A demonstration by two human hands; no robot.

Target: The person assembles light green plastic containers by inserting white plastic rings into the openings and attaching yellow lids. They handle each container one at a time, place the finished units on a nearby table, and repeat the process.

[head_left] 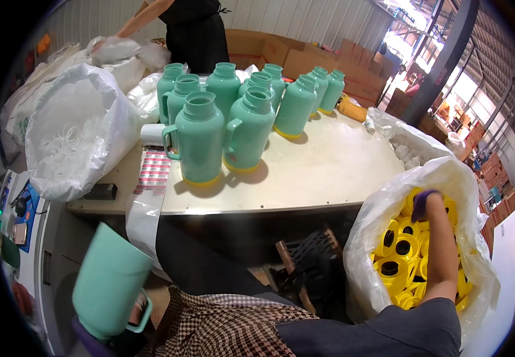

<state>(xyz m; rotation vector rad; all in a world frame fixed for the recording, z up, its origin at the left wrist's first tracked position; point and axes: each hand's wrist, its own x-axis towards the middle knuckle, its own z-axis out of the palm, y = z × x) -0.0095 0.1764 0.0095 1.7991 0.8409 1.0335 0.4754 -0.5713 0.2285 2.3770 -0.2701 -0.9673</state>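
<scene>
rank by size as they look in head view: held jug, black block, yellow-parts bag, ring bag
1. yellow-parts bag
2. ring bag
3. held jug
4. black block

Jugs [203, 140] on tbl [335, 169], bag [363, 244] (parts [391, 269] inside) at front R.

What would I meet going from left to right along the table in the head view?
White plastic bag of clear rings, red-and-white label strip, standing mint-green plastic jugs, white plastic sack of round yellow parts.
</scene>
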